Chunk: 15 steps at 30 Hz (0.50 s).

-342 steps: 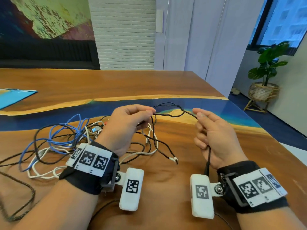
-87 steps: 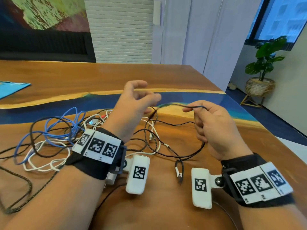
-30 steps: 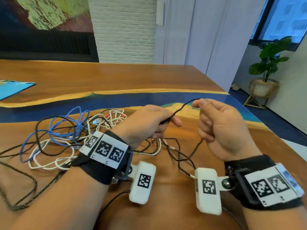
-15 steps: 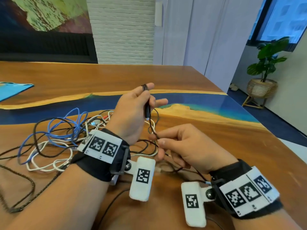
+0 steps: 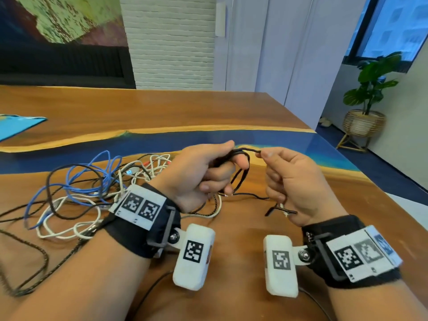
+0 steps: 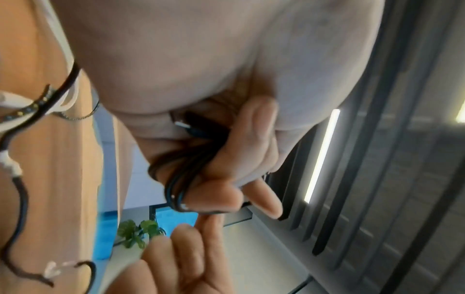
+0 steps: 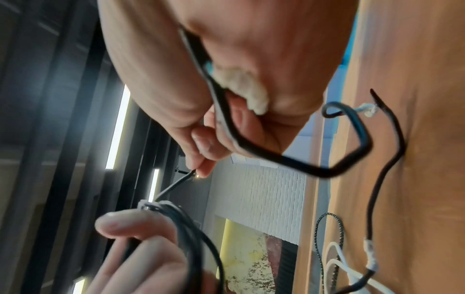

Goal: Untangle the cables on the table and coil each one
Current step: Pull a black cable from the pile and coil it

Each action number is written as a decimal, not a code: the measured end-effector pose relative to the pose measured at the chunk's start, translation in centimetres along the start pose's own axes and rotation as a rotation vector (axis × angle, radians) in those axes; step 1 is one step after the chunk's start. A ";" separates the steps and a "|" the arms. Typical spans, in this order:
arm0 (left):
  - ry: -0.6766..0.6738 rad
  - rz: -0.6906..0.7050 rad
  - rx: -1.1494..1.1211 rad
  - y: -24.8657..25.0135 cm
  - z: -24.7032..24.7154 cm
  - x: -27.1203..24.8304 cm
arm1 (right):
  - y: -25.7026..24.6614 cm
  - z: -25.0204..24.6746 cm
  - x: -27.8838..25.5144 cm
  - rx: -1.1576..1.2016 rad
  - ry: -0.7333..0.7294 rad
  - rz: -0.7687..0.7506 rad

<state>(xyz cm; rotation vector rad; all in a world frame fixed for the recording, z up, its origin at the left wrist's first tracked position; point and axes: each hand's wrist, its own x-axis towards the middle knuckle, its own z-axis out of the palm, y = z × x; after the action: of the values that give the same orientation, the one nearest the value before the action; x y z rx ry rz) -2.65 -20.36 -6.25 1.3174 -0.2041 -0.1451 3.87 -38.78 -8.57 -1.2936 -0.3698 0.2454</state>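
Left hand [image 5: 196, 174] grips black cable [image 5: 240, 177] loops wound round its fingers, above the tabletop [image 5: 231, 112]. Right hand [image 5: 289, 181] pinches the cable's next stretch just beside it; remaining cables [image 5: 76, 195] lie tangled left.

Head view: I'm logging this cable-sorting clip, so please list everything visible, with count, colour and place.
black cable: one, black, looped over the left hand's fingers, its free length pinched by the right hand
cable tangle: blue, white, black and braided strands, count unclear, on the table's left
table: one, brown wood with a blue band, underneath everything
blue sheet: one, far left edge
potted plant: one, green in a woven basket, floor at right
wrist cameras: two, white, on black straps
left hand: holds the loops
right hand: pinches the cable
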 end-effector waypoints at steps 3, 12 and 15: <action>0.017 0.061 -0.217 0.4 -0.1 0.0 | 0.5 0.7 -0.1 -0.024 -0.065 0.050; 0.208 0.325 -0.566 1.1 -1.9 1.0 | 0.7 1.0 -0.5 0.097 -0.184 0.192; 0.358 0.410 -0.596 1.0 -2.4 1.4 | 1.0 0.7 0.0 -0.034 -0.090 0.134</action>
<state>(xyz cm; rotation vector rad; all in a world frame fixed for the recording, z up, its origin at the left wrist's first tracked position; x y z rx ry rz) -0.79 -18.18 -5.76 0.6699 -0.1077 0.3554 3.60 -37.87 -9.36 -1.3461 -0.3653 0.4134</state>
